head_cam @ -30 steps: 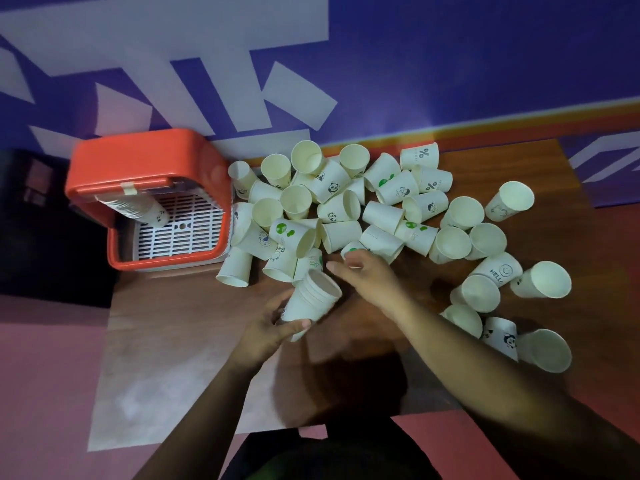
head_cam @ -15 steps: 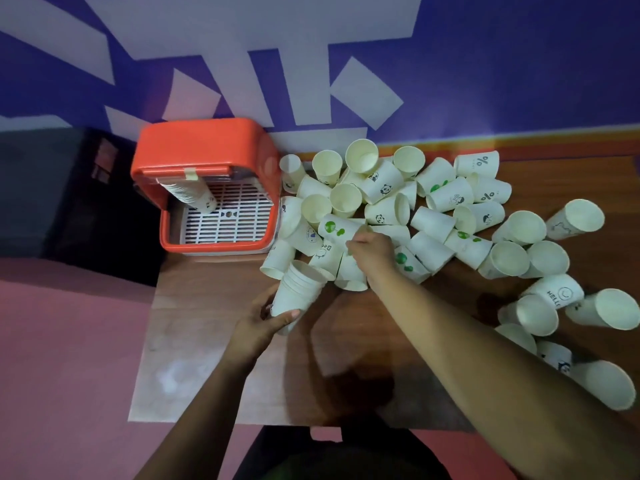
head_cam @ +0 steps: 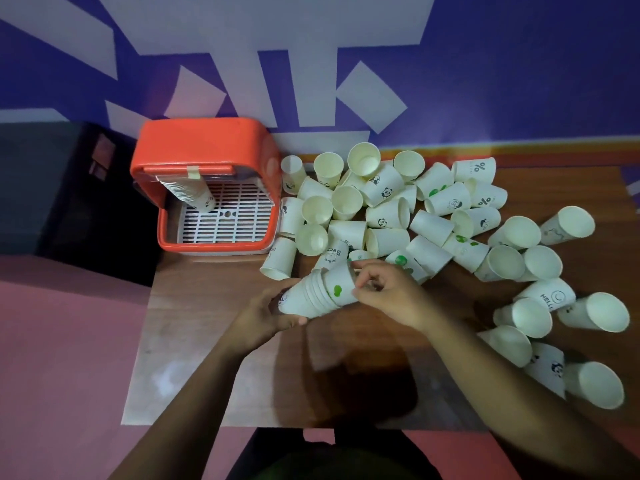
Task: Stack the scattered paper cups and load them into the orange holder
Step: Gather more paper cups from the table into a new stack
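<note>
A purple wall [head_cam: 485,81] with white shapes stands behind a brown wooden table [head_cam: 207,358]. At the table's far left corner, against the wall, sits the orange holder [head_cam: 201,143], its open side facing the viewer. Inside, a column of nested cups [head_cam: 194,194] hangs at a slant above a white slotted tray [head_cam: 225,226]; the column's top is hidden behind the holder's front lip.

Loose paper cups [head_cam: 388,213] lie in a heap from just beside the holder across to the right, most on their sides, some printed with pandas, green spots or percent signs. The cups at the far right run close to the table's near right edge.

In front of the heap, above the table, two bare hands hold a stack [head_cam: 308,297] of nested cups lying sideways. The left hand [head_cam: 263,317] curls its fingers round the narrow bottom end. The right hand [head_cam: 391,292] pinches the rim of the outermost cup, which bears a green spot; the stack's open mouth is covered by that hand.

The near left part of the table is bare wood. A dark block [head_cam: 52,188] left of the holder is too dim to make out.
</note>
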A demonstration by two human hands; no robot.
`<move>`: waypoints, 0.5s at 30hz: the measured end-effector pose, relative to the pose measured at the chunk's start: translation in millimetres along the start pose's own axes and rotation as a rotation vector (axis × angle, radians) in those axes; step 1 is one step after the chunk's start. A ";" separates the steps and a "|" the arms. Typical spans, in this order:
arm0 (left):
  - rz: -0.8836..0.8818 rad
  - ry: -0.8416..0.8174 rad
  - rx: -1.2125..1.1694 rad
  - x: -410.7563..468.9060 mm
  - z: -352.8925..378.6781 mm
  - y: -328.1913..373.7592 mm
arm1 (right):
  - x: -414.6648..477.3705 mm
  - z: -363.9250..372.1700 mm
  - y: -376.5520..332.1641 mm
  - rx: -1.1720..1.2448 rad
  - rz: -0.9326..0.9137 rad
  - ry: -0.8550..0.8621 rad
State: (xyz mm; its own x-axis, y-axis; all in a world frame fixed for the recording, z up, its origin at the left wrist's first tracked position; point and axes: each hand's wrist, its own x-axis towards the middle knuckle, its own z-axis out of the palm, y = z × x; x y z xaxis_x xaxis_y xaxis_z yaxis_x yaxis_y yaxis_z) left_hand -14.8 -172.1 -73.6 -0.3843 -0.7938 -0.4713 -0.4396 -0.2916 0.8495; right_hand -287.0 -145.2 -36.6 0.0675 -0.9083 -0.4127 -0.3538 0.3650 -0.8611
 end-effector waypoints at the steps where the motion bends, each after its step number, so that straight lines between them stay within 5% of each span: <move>1: 0.012 -0.023 -0.007 1.4 2.8 1.6 | -0.5 1.0 1.2 0.022 0.001 -0.011; 8: 0.035 -0.064 -0.085 6.2 23.2 -0.6 | 1.9 10.8 11.8 0.145 0.069 -0.001; 15: -0.079 0.133 -0.286 -7.0 10.2 -24.8 | 50.0 7.1 15.2 -0.055 0.125 0.161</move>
State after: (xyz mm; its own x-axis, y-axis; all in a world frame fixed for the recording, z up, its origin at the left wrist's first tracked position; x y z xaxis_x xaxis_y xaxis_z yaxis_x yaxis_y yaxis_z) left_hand -9.4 -153.8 -93.7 -0.2401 -0.8203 -0.5190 -0.2109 -0.4778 0.8528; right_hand -282.4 -183.6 -72.4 -0.1282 -0.8793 -0.4586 -0.4010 0.4689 -0.7869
